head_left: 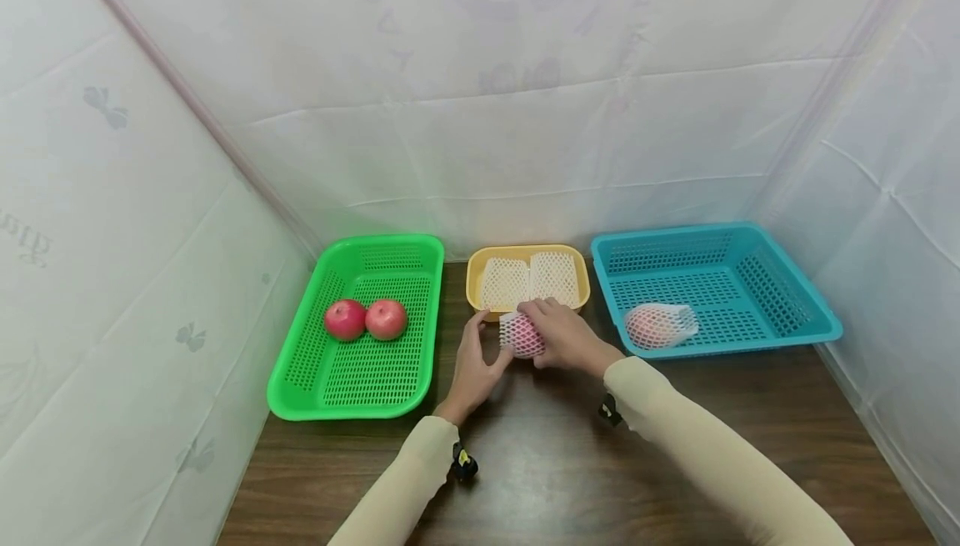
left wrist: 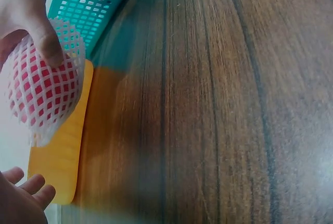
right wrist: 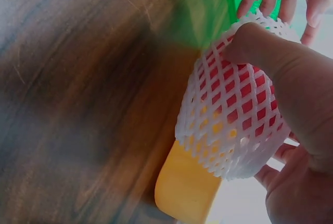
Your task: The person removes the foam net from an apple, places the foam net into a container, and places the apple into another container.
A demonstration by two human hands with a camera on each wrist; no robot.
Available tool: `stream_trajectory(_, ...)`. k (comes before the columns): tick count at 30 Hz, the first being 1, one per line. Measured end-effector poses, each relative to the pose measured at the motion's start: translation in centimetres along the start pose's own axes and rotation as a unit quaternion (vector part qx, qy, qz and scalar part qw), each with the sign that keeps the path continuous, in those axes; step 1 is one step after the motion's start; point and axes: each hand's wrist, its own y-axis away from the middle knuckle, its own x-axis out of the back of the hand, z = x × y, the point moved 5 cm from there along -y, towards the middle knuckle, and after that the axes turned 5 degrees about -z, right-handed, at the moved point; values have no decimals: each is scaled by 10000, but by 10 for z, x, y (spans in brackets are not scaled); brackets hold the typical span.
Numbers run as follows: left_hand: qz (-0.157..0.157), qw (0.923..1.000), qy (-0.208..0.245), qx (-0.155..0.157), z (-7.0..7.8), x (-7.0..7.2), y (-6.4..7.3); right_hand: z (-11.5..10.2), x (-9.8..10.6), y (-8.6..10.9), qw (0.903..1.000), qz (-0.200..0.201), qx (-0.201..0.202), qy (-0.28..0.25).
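Observation:
Over the wooden table, my right hand [head_left: 566, 336] grips a red apple [head_left: 527, 336] dressed in a white foam net [right wrist: 223, 114]. Its thumb [right wrist: 250, 44] presses on the net, and the net's loose end sticks out past the fruit. Close to the other side of the netted apple is my left hand [head_left: 472, 371]. Its fingers [left wrist: 34, 182] are spread and stand apart from the net in the left wrist view. Just behind both hands sits a yellow tray [left wrist: 57, 177] holding flat foam nets [head_left: 554, 277] in two side-by-side piles.
To the left is a green basket [head_left: 436, 329] with two bare red apples [head_left: 386, 318] inside. A blue basket [head_left: 690, 288] stands on the right, a netted apple [head_left: 651, 327] lying in its near left corner. White sheeting [head_left: 525, 154] hangs behind and along both sides.

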Motion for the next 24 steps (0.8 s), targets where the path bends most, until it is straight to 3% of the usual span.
stream_trajectory(13, -24, 9999, -19, 116, -1, 2, 3, -3, -14, 4, 9998, -152, 45, -126)
stream_trajectory(24, -67, 9998, -73, 192, -8, 3, 4, -3, -25, 8, 9992, -95, 370, -100)
